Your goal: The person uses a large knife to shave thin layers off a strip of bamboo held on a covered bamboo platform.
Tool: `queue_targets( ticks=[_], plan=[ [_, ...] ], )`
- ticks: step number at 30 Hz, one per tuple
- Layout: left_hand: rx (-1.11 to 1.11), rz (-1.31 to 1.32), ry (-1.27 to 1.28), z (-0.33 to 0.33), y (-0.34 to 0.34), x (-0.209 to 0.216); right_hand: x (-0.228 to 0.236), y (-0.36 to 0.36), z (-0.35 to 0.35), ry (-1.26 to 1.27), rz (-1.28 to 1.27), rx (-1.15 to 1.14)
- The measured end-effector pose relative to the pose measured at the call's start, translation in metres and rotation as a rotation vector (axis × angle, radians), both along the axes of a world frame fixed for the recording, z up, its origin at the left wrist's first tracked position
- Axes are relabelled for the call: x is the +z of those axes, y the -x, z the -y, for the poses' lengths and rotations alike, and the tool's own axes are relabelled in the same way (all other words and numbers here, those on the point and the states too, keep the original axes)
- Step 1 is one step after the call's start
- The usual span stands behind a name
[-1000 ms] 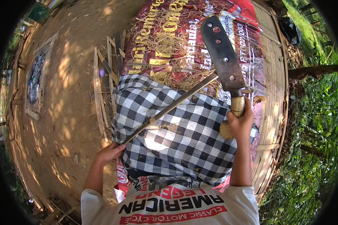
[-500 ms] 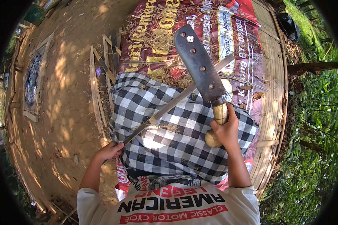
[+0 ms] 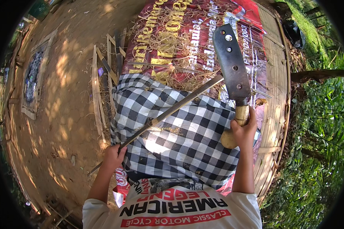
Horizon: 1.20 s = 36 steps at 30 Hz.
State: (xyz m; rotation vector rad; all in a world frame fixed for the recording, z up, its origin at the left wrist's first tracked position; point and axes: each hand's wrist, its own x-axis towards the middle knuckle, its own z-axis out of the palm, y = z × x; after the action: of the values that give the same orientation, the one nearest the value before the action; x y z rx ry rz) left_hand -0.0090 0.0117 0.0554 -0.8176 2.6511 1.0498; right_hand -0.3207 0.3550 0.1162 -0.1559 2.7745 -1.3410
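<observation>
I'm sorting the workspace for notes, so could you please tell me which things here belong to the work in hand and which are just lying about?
In use: bamboo strip, cleaver, checked cloth.
Lying about: shavings, bamboo slats, banner.

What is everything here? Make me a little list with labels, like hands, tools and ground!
left hand: left hand grips the low end of a long bamboo strip
right hand: right hand holds a big cleaver by its wooden handle, blade raised
lap: black-and-white checked cloth, strip lying slantwise across it
under it: red printed banner strewn with shavings
left side: split bamboo pieces on dirt ground
right side: woven bamboo platform
</observation>
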Motion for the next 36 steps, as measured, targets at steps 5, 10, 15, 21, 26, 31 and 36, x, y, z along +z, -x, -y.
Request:
queue_targets(
  ticks=[5, 10, 15, 21, 26, 31, 36],
  plan=[
    [-0.044, 0.133, -0.054, 0.012, 0.016, 0.01, 0.007, 0.004, 0.005, -0.076, 0.002, 0.017],
    [-0.069, 0.219, -0.111, 0.021, 0.018, 0.011, 0.003, -0.021, 0.023, -0.048, 0.099, 0.066],
    [-0.051, 0.276, -0.185, 0.032, 0.014, 0.005, 0.0, -0.043, 0.032, -0.074, 0.079, 0.195],
    [-0.036, 0.322, -0.197, 0.031, 0.014, 0.001, 0.016, -0.014, 0.022, -0.047, 0.029, 0.028],
    [-0.047, 0.32, -0.194, 0.033, 0.012, -0.003, -0.002, -0.028, 0.013, -0.09, 0.008, 0.029],
    [-0.051, 0.363, -0.197, 0.028, 0.023, 0.013, -0.001, -0.034, 0.009, -0.065, 0.063, 0.032],
    [-0.011, 0.305, -0.192, 0.028, 0.011, -0.001, 0.008, -0.036, 0.018, -0.043, 0.086, 0.029]
  ],
)
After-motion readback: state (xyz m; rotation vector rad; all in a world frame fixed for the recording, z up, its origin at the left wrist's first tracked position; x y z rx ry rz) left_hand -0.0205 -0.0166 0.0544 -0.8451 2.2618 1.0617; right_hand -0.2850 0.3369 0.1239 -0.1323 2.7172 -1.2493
